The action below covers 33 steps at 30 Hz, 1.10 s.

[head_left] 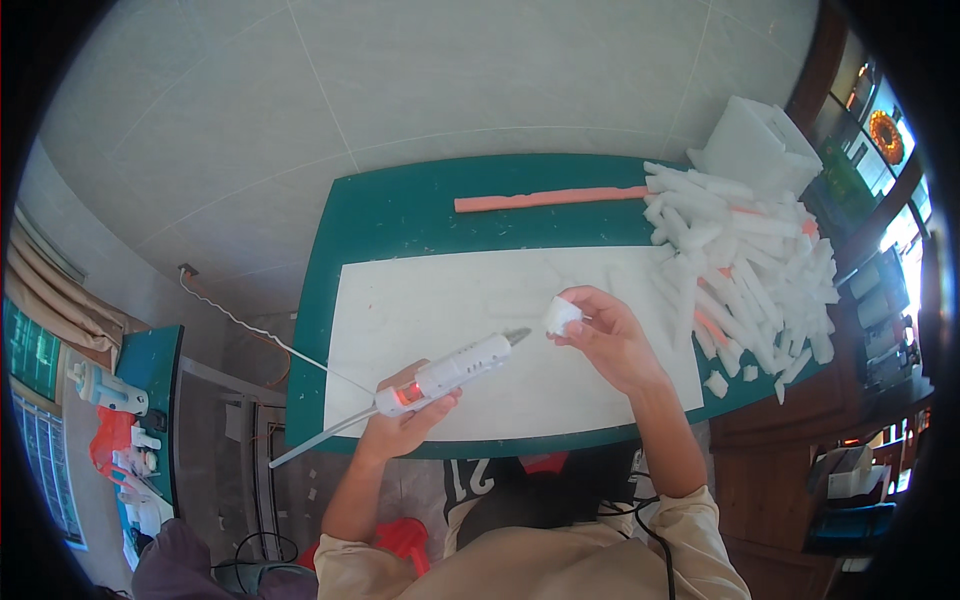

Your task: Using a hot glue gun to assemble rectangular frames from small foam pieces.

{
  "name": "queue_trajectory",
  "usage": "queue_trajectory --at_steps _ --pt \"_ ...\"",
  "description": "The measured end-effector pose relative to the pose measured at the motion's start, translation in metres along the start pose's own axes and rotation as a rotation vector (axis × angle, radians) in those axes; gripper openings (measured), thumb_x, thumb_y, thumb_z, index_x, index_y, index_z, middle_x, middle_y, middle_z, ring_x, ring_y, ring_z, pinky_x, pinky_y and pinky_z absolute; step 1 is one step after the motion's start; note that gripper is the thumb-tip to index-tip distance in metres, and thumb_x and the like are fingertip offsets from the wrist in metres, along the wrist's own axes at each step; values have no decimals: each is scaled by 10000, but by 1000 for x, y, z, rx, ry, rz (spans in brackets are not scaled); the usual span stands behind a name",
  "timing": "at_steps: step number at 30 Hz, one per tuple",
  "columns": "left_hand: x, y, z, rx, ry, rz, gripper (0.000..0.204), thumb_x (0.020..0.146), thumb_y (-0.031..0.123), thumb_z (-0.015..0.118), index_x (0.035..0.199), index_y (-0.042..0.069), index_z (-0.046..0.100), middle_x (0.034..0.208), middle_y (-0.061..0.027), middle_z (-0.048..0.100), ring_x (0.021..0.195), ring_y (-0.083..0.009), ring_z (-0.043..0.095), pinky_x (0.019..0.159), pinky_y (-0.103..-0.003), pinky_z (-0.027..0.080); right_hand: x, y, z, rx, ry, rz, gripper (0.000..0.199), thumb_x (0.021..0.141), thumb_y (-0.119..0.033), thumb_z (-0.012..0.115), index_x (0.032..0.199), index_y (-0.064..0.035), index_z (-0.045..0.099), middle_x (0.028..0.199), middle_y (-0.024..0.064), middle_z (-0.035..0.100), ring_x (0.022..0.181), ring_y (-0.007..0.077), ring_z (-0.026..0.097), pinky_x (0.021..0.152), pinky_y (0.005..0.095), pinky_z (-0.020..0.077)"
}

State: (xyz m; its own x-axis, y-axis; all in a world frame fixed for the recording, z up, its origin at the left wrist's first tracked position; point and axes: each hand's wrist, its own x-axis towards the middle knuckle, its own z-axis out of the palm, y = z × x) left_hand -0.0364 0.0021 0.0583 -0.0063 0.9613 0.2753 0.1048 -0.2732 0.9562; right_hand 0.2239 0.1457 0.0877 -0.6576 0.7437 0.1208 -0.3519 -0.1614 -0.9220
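Observation:
My left hand is wrapped round a white hot glue gun, which has a lit orange-red spot near its rear. Its grey nozzle points up and to the right, and a long glue stick sticks out of its back end. Between the fingertips of my right hand is a small white foam piece, just to the right of the nozzle and apart from it. Both hands are above a white board lying on the green table.
Many white foam strips, some pink, are heaped on the table's right side. A long pink strip lies along the far part. Behind the heap stands a white foam block. The gun's white cord runs to a wall socket at the left.

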Motion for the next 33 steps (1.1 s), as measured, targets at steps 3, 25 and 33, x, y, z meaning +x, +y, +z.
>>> queue_trajectory --at_steps 3,25,33 --pt "1 -8 -13 140 53 -58 175 874 59 679 1026 -21 646 905 -93 651 823 -173 620 716 -289 489 -3 -13 0 21 94 2 288 925 -49 624 1207 -24 568 1087 78 628 962 172 614 857 309 492" --pt "39 -43 -106 897 -164 -95 488 781 40 701 1246 -16 561 1401 -194 464 1284 -347 473 1057 -382 414 58 -46 -2 -1035 -81 -36 284 815 -178 750 1027 0 682 931 101 683 829 165 625 682 287 520" --pt "83 14 -15 805 -119 218 631 841 115 718 1414 58 460 1362 -165 530 1275 -342 483 1083 -414 381 68 -33 17 -1169 -154 -174 257 813 -185 733 995 -10 683 903 130 666 864 255 617 796 359 493"
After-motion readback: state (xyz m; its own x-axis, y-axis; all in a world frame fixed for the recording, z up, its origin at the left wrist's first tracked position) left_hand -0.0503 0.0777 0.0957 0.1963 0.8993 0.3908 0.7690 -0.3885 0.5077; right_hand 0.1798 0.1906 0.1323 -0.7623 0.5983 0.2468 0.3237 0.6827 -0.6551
